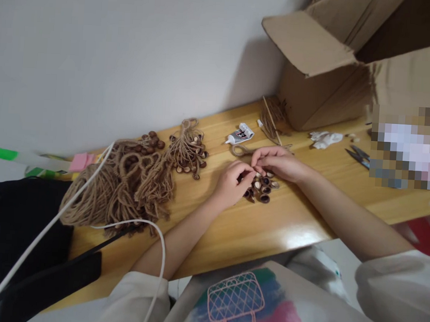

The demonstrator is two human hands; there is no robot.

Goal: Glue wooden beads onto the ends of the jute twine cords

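head view: near the frame's centre, the left hand (232, 182) and right hand (281, 164) curl their fingers close together over brown shell pieces (264, 199); i cannot tell whether either grips one. a tube (240, 135) lies higher up.

Anything held between left hand (231, 184) and right hand (279, 164), mid-frame, is too small to tell; both partly cover the brown cups (264, 199). The cardboard box (324, 97) is cut off at upper right, pixel blocks (408, 148) hide part of the scissors (359, 157), and print on the tube (241, 135) is blurred
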